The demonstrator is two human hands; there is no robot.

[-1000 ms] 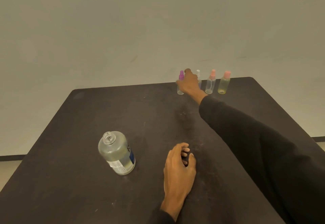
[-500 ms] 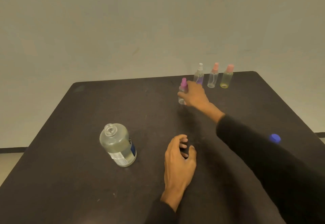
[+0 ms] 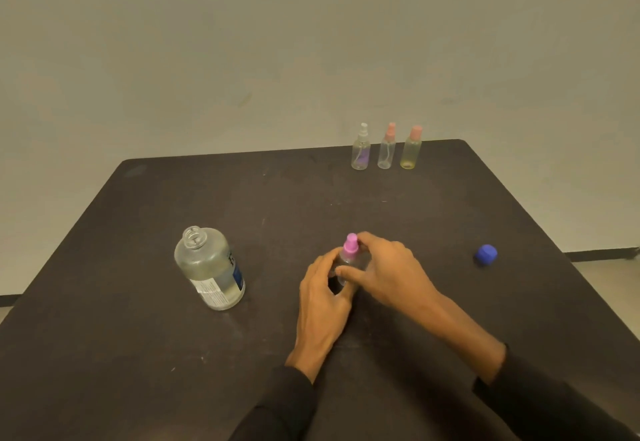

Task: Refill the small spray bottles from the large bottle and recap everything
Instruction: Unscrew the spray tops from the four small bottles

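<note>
I have both hands on the pink-capped spray bottle [image 3: 349,260] at table centre: left hand [image 3: 323,297] curled round its body to steady it, right hand [image 3: 384,272] pinching near the top, evidently for unscrewing. The large bottle [image 3: 209,269] stands uncapped at left, ready for pouring.

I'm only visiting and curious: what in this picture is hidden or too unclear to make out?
- Pink-capped spray bottle: head view, its body is mostly covered by the left hand and right hand, so its fill level is hidden.
- Large bottle: label print is too small and blurred to read.
- Three far spray bottles: too small to judge their liquid levels.
</note>
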